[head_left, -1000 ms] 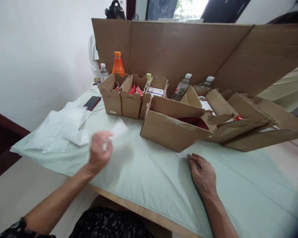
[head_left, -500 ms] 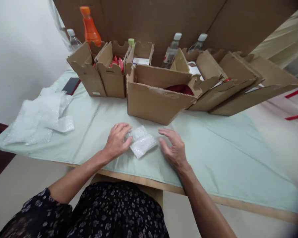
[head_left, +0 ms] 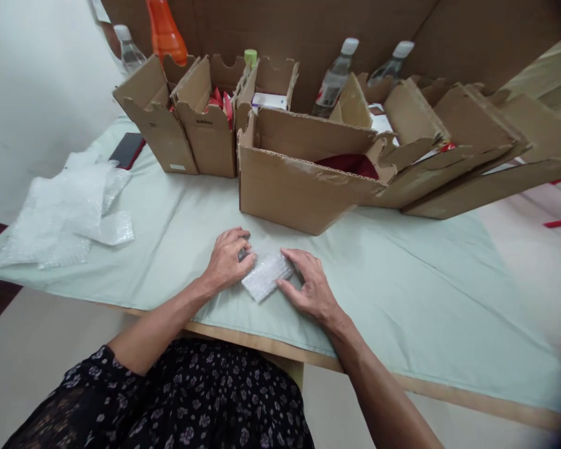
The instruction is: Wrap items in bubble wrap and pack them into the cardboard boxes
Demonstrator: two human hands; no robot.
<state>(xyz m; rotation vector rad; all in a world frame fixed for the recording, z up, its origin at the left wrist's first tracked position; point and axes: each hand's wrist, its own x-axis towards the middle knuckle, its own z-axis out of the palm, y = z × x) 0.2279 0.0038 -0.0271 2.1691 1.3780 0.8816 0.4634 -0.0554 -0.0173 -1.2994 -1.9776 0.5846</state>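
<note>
A small folded piece of bubble wrap [head_left: 265,275] lies on the cloth-covered table in front of me. From the left, my left hand [head_left: 228,259] has its fingers curled and its thumb at the wrap's edge, pinching that side; a small greyish bit shows between thumb and forefinger. My right hand [head_left: 310,285] holds the other end, with fingertips at the far corner and the thumb on the near edge. Whether anything is inside the folds cannot be seen.
Loose bubble wrap sheets [head_left: 60,212] are heaped at the left, near a dark phone [head_left: 127,150]. An open cardboard box [head_left: 303,184] stands just beyond my hands. More cardboard holders [head_left: 206,140] and several bottles, one an orange bottle [head_left: 166,34], line the back.
My right hand has moved left onto the bubble wrap and closed on its end. My left hand has closed at its edge. The two visible wrap sections now look like one.
</note>
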